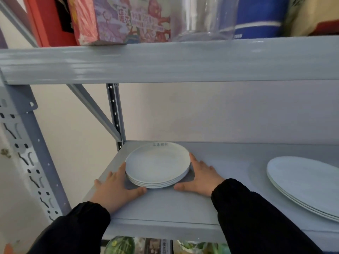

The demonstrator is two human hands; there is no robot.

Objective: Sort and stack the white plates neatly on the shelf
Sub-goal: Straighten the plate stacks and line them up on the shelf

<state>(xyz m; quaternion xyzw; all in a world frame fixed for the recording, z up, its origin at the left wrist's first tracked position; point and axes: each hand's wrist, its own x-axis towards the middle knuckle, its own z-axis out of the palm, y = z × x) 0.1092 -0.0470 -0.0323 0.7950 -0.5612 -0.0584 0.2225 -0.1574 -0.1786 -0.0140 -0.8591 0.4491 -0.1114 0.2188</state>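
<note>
A stack of several small white plates [157,165] sits at the left end of the grey shelf board [183,204], near the back corner. My left hand [115,189] lies flat on the board with straight fingers against the stack's left edge and the thumb under its front rim. My right hand [200,176] mirrors it on the right side, fingers straight along the rim, thumb at the front. A second stack of larger white plates [304,184] lies at the right end of the same board, partly cut off by the frame.
The shelf above [165,61] hangs low over the plates and carries a printed box [119,19], a clear glass jar [203,17] and a blue container [260,17]. A perforated upright [114,114] and diagonal brace stand at the back left. Packaged goods show below.
</note>
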